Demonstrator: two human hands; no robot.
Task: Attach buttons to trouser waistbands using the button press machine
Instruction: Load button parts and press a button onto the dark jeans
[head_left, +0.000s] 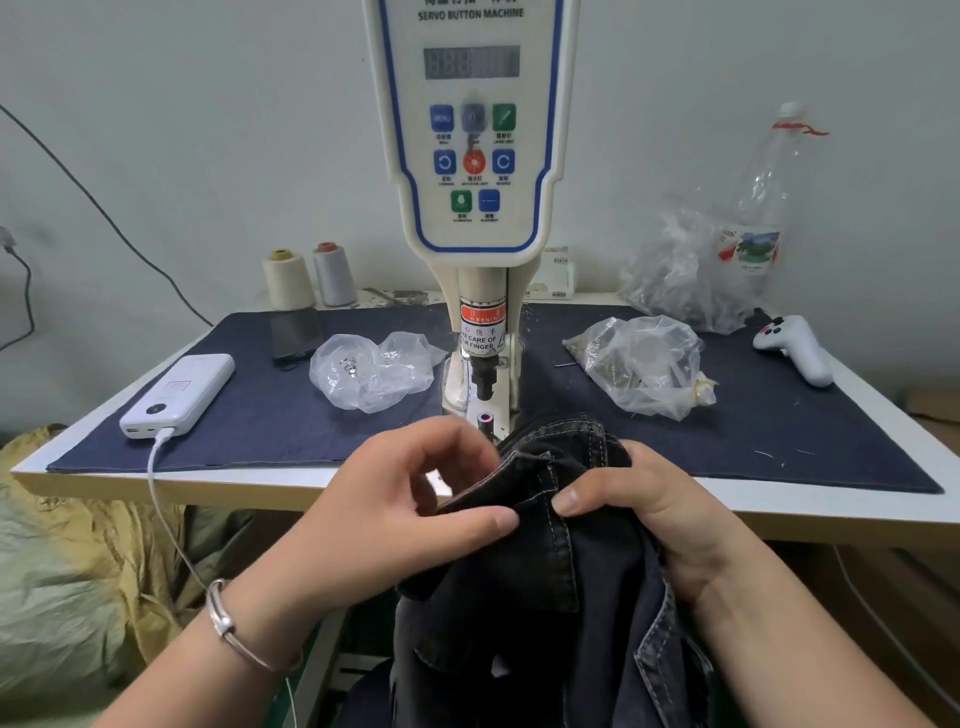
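The trousers (540, 582), dark denim with pale topstitching, hang off the near edge of the table (156, 480) just in front of the button press machine (475, 156), their waistband end lifted toward its lower die (485, 418). They look soft and floppy in bulk, likely fairly heavy where they drape, yet the doubled waistband should be stiff enough to hold flat, so the sensible place to take them is at that band, close either side of the button spot. The left hand (415, 499), a bangle on its wrist, comes in palm toward the cloth, thumb tip pressing the band's edge and fingers curled loosely above it. The right hand (649, 509) grips the band from the other side, thumb laid on top and fingers tucked beneath the fold.
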